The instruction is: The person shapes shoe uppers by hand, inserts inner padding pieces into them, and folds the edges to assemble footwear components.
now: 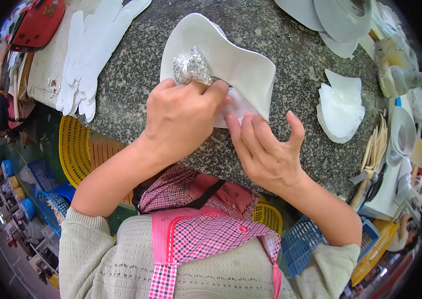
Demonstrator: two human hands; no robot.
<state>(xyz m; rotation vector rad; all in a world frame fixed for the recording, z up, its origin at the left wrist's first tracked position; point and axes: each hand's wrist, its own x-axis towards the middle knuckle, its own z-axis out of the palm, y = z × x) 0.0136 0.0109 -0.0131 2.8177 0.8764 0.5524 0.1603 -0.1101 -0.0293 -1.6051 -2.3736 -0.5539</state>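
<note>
A white, curved sheet piece (243, 65), folded and wavy-edged like a shoe upper, lies on the speckled stone worktop in front of me. A glittery silver clump (192, 67) rests on it, just beyond my left knuckles; what it is cannot be made out. My left hand (183, 112) is closed on the near part of the white piece, its curled fingertips partly hidden. With fingers stretched out and thumb raised away, my right hand (270, 152) touches the near edge with its fingertips. A pale flap (238, 104) shows between the two hands.
Long white strips (88, 50) lie at the far left. Small white cut pieces (340, 107) are stacked to the right, larger grey-white ones (343, 20) behind. Wooden-handled tools (373, 154) stand at the right edge. A yellow basket (74, 149) sits below the worktop.
</note>
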